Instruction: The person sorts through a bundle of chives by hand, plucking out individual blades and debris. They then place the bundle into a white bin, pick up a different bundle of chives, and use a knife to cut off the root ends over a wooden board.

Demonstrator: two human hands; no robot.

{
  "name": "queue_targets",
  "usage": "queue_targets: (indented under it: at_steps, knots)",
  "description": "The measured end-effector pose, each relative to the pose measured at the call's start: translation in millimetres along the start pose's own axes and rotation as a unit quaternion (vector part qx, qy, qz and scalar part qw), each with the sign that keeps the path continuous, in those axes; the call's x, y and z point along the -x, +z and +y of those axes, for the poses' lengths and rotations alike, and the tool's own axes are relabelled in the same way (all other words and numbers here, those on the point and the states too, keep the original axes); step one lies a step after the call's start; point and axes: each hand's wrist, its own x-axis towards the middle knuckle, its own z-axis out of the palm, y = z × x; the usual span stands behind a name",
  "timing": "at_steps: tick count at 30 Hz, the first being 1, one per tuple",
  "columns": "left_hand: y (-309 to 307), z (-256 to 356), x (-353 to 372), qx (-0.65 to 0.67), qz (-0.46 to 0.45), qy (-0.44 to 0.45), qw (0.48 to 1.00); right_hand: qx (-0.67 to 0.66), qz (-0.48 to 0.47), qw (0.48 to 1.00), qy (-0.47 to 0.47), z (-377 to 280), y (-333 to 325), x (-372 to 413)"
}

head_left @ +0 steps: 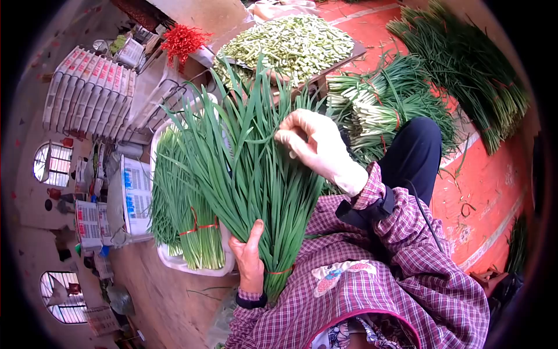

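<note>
A large bunch of green garlic chives (pixel 264 186) lies across my lap, its leaf tips fanned out away from me. A red tie binds it low down, near the stems. My bare left hand (pixel 249 259) is wrapped round the left side of the bunch, just above the tie, thumb pointing up. Over the upper right of the leaves is my right hand (pixel 314 148) in a pale glove. Its thumb and forefinger are pinched on a chive leaf that curves out of the bunch.
Left of the bunch, a white basket (pixel 216 272) holds tied chives. Cut stem pieces (pixel 290 46) are heaped on a board ahead, beside red ties (pixel 185 42). More chive bunches (pixel 378 99) lie on the red floor at right. Stacked white crates (pixel 90 87) stand far left.
</note>
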Motion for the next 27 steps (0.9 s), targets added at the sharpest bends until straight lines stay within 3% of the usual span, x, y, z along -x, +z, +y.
queue_targets:
  at_steps: [1, 2, 4, 5, 7, 9, 10, 13, 15, 17, 19, 21, 23, 25, 27]
  knots:
    - [-0.3, 0.0, 0.2, 0.0, -0.002, 0.002, 1.0, -0.186, 0.04, 0.978, 0.085, 4.5, 0.5, -2.6]
    - [-1.3, -0.5, 0.4, 0.001, -0.002, 0.003, 1.0, -0.301, 0.099, 0.946, 0.072, 8.3, -6.6, -9.8]
    - [-4.6, -2.1, 0.8, -0.013, -0.01, -0.007, 1.0, -0.325, 0.203, 0.923, 0.027, 24.6, -26.5, -27.4]
    - [-3.4, -0.7, 0.8, -0.012, -0.011, -0.004, 1.0, -0.309, 0.189, 0.932, 0.007, 27.6, -41.2, -34.4]
    - [1.5, 2.4, 2.6, -0.034, -0.017, 0.017, 0.999, -0.048, 0.13, 0.99, 0.032, 7.3, -75.2, -39.6]
    - [3.6, 3.6, 2.6, -0.043, -0.022, 0.01, 0.999, 0.076, 0.181, 0.98, -0.031, -8.5, -76.2, -40.4]
    - [8.3, 6.0, 3.9, -0.05, -0.017, 0.027, 0.998, 0.088, 0.198, 0.97, -0.109, -17.1, -72.5, -40.9]
    - [10.4, 6.5, 4.6, -0.074, -0.016, 0.046, 0.996, 0.05, 0.079, 0.989, -0.117, -47.6, -55.1, -31.7]
    - [8.2, 3.1, 5.7, -0.09, -0.021, 0.048, 0.995, 0.017, -0.012, 0.998, -0.06, -57.9, -41.4, -31.6]
    - [6.0, -1.7, 5.9, -0.099, -0.027, 0.052, 0.993, 0.08, 0.014, 0.988, -0.128, -49.0, -29.7, -35.7]
    - [8.1, 0.7, 7.2, -0.107, -0.028, 0.049, 0.993, 0.07, 0.001, 0.994, -0.079, -39.4, -19.5, -39.1]
    - [7.9, 1.6, 8.5, -0.115, -0.027, 0.046, 0.992, 0.084, -0.005, 0.992, -0.092, -30.1, -13.8, -41.6]
    - [5.2, -0.6, 7.6, -0.128, -0.043, 0.036, 0.99, 0.196, 0.07, 0.963, -0.171, -28.4, -8.4, -41.0]
    - [9.3, 3.7, 8.0, -0.118, -0.04, 0.037, 0.992, 0.197, 0.102, 0.955, -0.197, -21.6, -5.7, -44.9]
    - [9.8, 3.0, 7.8, -0.106, -0.023, 0.04, 0.993, 0.211, 0.196, 0.932, -0.222, -16.2, -8.8, -51.3]
